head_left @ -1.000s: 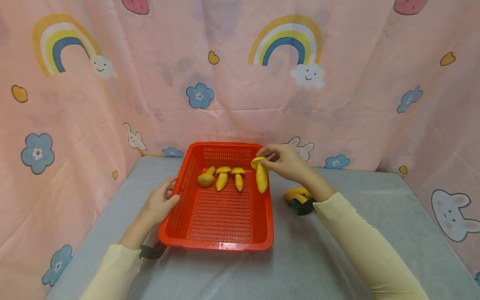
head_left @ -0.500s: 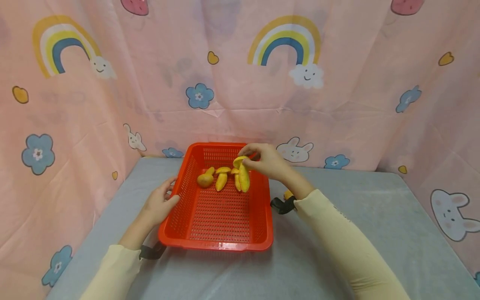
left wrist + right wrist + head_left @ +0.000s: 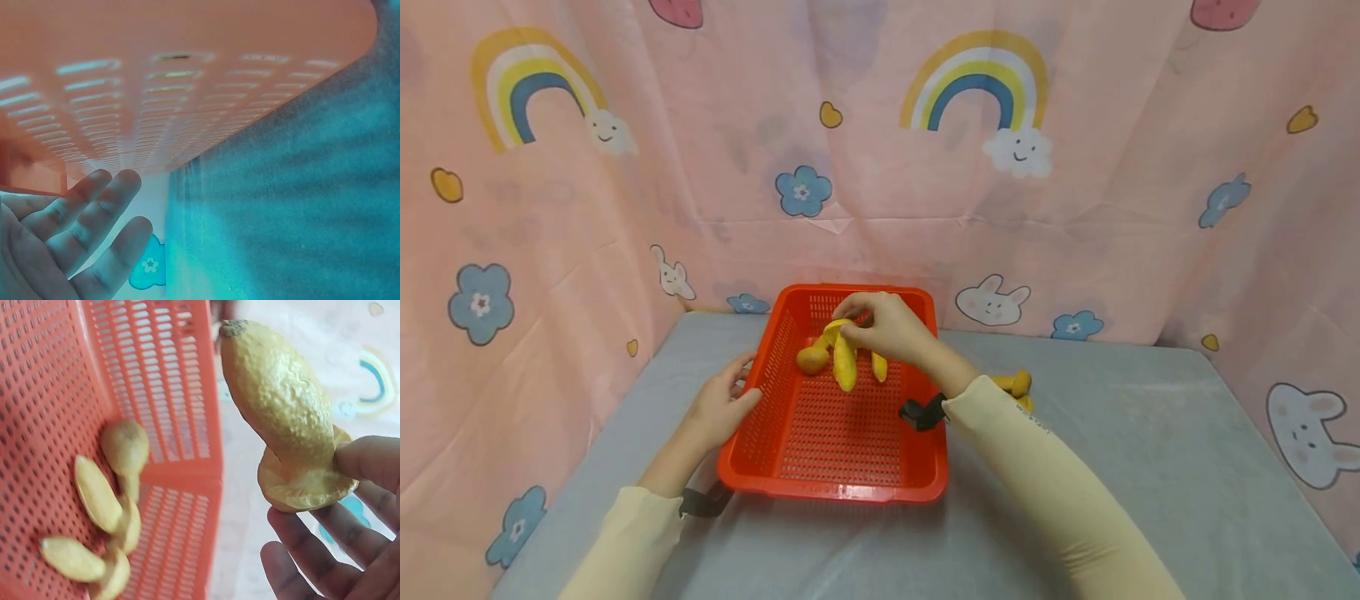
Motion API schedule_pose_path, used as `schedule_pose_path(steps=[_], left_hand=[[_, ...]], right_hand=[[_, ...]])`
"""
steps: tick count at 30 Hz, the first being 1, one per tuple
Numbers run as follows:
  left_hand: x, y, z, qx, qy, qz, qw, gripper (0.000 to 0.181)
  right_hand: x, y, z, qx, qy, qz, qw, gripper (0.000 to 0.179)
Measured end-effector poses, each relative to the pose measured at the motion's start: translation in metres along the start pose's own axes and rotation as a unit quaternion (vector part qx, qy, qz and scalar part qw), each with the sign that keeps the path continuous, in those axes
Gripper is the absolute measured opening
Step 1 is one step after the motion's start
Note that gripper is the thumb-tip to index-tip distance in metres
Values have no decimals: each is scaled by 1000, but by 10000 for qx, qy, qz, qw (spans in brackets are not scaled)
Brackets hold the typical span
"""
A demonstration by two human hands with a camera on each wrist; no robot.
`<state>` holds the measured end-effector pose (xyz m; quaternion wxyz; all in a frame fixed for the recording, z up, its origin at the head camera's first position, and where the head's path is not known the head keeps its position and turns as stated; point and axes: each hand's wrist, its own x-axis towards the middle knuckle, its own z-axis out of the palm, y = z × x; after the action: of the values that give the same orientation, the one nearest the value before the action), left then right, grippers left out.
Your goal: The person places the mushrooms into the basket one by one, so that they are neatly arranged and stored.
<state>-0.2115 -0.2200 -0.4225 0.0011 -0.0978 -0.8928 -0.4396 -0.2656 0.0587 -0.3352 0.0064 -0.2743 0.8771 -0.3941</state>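
Note:
My right hand (image 3: 887, 329) pinches a yellow mushroom (image 3: 281, 394) by its cap, between thumb and fingers, above the red basket (image 3: 835, 492). In the head view the mushroom's thick stem points down. Inside the basket lie three other yellow mushrooms; the rounder one (image 3: 812, 360) is on the left, and the right one's stem (image 3: 879, 367) shows below my hand. The middle one (image 3: 99, 494) is plain in the right wrist view. My left hand (image 3: 718, 408) rests at the basket's left side, its fingers (image 3: 119, 194) loosely extended beside the perforated outer wall.
More yellow mushrooms (image 3: 1021, 383) lie on the grey-covered table (image 3: 1120, 433) to the right of the basket, partly hidden by my right forearm. A pink patterned curtain (image 3: 880, 167) closes off the back and sides. Black wrist cameras (image 3: 922, 412) hang beneath both wrists.
My right hand has carried the mushroom left, from the basket's right rim to over the mushrooms inside. More of the mushrooms on the table now show. The left hand has stayed in place.

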Motion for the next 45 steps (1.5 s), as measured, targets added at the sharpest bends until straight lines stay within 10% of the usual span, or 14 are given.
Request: schedule_pose_path(steps=[45], left_hand=[[2, -1, 1, 4, 3, -160, 9999, 62]], right_hand=[[30, 24, 99, -804, -1047, 363, 9906, 10]])
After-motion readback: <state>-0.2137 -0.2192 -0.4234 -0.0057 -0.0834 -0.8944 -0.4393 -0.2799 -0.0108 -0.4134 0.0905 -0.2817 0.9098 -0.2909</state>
